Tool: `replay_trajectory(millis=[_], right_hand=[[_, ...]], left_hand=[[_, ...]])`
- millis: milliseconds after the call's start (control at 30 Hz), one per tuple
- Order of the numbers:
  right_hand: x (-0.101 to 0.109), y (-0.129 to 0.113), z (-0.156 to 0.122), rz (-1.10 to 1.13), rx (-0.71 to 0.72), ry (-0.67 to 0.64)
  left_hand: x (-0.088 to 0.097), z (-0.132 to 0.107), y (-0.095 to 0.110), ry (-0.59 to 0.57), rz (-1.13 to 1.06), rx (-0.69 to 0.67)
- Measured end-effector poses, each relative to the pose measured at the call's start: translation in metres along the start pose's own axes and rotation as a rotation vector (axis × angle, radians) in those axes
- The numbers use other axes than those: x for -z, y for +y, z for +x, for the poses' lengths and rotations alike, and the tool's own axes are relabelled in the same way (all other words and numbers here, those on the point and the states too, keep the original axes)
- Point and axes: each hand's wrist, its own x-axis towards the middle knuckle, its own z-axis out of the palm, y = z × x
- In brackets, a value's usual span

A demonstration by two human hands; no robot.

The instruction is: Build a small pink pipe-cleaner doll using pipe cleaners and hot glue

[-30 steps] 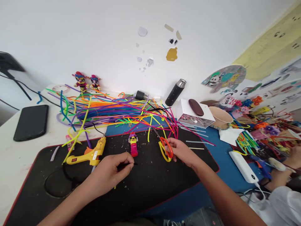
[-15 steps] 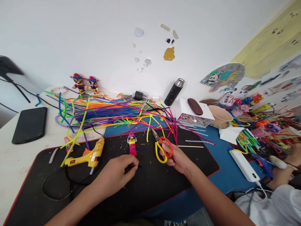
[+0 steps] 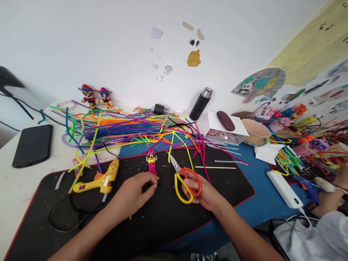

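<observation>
My left hand (image 3: 132, 195) rests on the black mat (image 3: 163, 217) and pinches a short black pipe cleaner piece (image 3: 152, 185) between thumb and fingers. My right hand (image 3: 204, 192) grips scissors (image 3: 185, 180) with orange and yellow handles, blades pointing up and left. A small pink and yellow pipe cleaner figure (image 3: 151, 162) lies on the mat just beyond my left fingertips. The scissors' tip is close to the figure's right side, not touching it.
A yellow glue gun (image 3: 95, 180) lies left on the mat, its cord looping forward. A heap of coloured pipe cleaners (image 3: 122, 127) covers the back. Black phone (image 3: 32, 145), black flask (image 3: 200, 103), white box (image 3: 225, 130), power bank (image 3: 284, 189). Another person's hand (image 3: 333, 188) works at far right.
My right hand has lifted the scissors off the pipe cleaner heap and drawn them nearer and leftward, toward my left hand. The left hand has barely moved.
</observation>
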Motion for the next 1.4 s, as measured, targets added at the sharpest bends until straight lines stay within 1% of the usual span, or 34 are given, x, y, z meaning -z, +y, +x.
replay_trajectory(millis=[100,200,400,500,600,667,733,800,900,1033,1167,1267,1400], right_hand=[[-0.003,0.006,-0.003,0.04,0.021,-0.044],[-0.009,0.01,-0.002,0.111,0.079,-0.095],[-0.018,0.024,0.01,0.242,0.159,-0.182],[-0.017,0.027,0.008,0.279,0.201,-0.292],[-0.014,0.022,-0.002,0.296,0.272,-0.421],[-0.014,0.018,-0.007,0.3,0.268,-0.501],[-0.017,0.015,-0.007,0.313,0.239,-0.514],[-0.023,0.017,-0.002,0.29,0.204,-0.464],[-0.029,0.022,0.008,0.289,0.209,-0.394],[-0.022,0.02,0.014,0.308,0.229,-0.322],[-0.015,0.014,0.021,0.277,0.274,-0.256],[-0.018,0.018,0.028,0.257,0.307,-0.238],[-0.021,0.027,0.035,0.203,0.333,-0.247]], left_hand=[[-0.001,0.002,-0.003,-0.003,-0.026,0.023],[-0.002,0.002,-0.004,-0.005,-0.042,0.031],[0.002,-0.002,0.005,0.021,-0.093,0.096],[0.008,-0.004,0.008,0.06,-0.134,0.135],[0.015,-0.005,0.01,0.107,-0.182,0.17],[0.019,-0.004,0.01,0.138,-0.221,0.192],[0.02,-0.002,0.012,0.169,-0.247,0.215],[0.019,0.0,0.013,0.194,-0.259,0.233],[0.018,0.004,0.017,0.212,-0.274,0.244],[0.021,0.012,0.023,0.179,-0.304,0.248],[0.027,0.028,0.029,0.175,-0.328,0.225],[0.026,0.04,0.031,0.171,-0.337,0.21],[0.019,0.054,0.03,0.142,-0.33,0.195]])
